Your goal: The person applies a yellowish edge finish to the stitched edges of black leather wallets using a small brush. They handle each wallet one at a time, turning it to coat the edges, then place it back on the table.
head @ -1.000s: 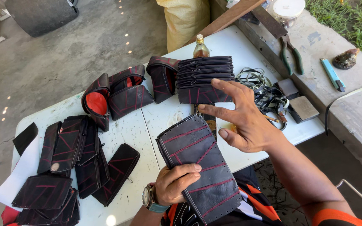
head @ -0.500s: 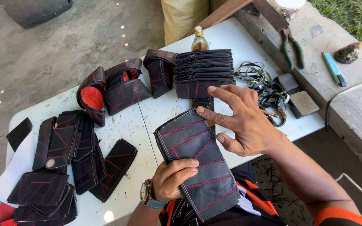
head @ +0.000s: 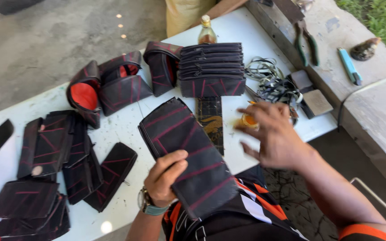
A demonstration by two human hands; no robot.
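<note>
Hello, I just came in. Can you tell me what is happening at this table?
A person sits at a white table with black pouches stitched in red. The left hand grips a flat stack of black stitched panels that slopes from the table edge to the lap. The right hand, blurred, fingers spread, hovers above the table by a small orange object. A neat pile of zipped pouches stands ahead, open pouches lie to the left, and a small bottle stands behind.
</note>
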